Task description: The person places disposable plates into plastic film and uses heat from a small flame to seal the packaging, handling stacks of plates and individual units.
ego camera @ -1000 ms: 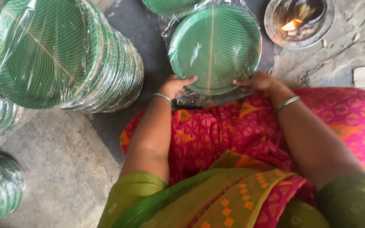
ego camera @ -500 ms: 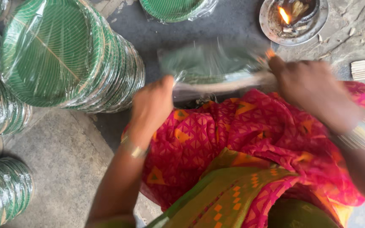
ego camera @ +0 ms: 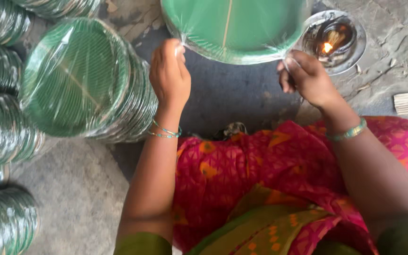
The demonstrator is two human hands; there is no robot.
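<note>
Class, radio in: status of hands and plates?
Left hand and right hand pinch plastic-wrapped green plate stack. Lit oil lamp beside right hand. Wrapped stacks at left.

Soft even daylight, sharp focus

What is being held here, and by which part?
A plastic-wrapped stack of green plates, pinched at its lower wrap edge by left hand and right hand.

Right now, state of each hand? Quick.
Left hand: closed, pinching the clear plastic wrap at the edge of the round green leaf-pattern plate stack.
Right hand: closed, pinching the wrap at the stack's other edge.
</note>
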